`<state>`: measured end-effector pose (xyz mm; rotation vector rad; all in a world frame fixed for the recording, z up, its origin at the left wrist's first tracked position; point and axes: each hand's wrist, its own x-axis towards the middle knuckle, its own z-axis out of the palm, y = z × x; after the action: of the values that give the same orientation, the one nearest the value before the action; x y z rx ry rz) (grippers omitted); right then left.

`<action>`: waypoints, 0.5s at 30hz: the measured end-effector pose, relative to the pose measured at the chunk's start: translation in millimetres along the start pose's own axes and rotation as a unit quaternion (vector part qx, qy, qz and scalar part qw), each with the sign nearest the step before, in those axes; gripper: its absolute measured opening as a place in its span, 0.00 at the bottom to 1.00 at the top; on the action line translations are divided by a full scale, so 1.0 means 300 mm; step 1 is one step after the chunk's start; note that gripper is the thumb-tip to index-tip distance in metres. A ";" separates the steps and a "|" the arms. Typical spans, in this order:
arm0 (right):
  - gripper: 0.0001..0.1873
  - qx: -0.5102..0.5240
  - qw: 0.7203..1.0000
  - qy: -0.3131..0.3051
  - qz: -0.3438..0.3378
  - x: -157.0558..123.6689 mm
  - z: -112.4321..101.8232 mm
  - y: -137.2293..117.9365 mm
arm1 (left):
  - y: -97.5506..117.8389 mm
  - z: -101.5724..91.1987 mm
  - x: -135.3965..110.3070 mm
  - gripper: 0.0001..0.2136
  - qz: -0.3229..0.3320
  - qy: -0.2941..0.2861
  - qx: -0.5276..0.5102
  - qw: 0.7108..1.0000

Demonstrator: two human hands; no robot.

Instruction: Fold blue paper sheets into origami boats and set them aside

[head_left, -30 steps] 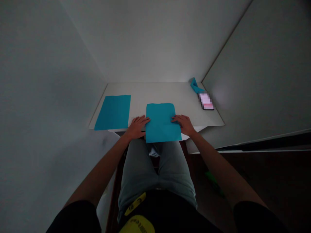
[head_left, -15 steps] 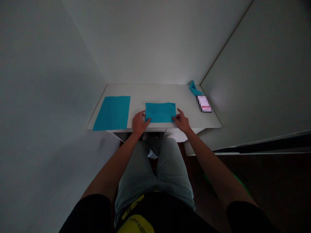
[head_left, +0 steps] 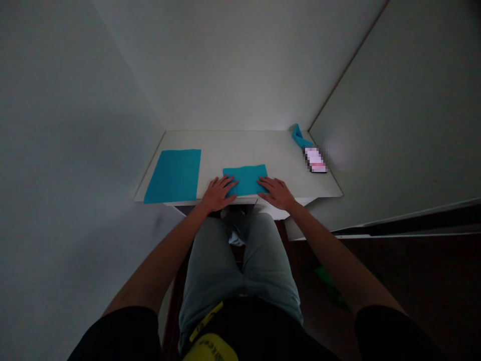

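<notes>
A folded blue sheet of paper (head_left: 247, 179) lies near the front edge of the white desk. My left hand (head_left: 220, 193) rests flat over its left end, fingers spread. Over the right end lies my right hand (head_left: 276, 192), its fingers also stretched out across the sheet. Both thumbs point inward along the near edge. The sheet's lower corners are partly hidden under the hands.
A larger blue sheet (head_left: 175, 175) lies at the desk's left, slightly over its front edge. A phone (head_left: 315, 159) with a blurred screen is at the right, beside a folded blue paper piece (head_left: 298, 138). Walls enclose the white desk (head_left: 233, 143).
The folded sheet has come nearer to me and tilted slightly. Both hands have gone from gripping its side edges to lying flat on it with fingers spread.
</notes>
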<state>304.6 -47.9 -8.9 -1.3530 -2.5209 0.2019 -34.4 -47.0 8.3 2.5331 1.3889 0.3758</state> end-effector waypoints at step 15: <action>0.20 0.133 0.991 0.017 0.007 -0.044 -0.026 0.106 | -0.068 0.004 0.019 0.17 -0.017 0.030 -0.155 0.987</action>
<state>339.2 -41.5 -11.7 -1.2569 -2.3552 0.4933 -47.1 -31.7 1.2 2.2594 1.2785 0.6155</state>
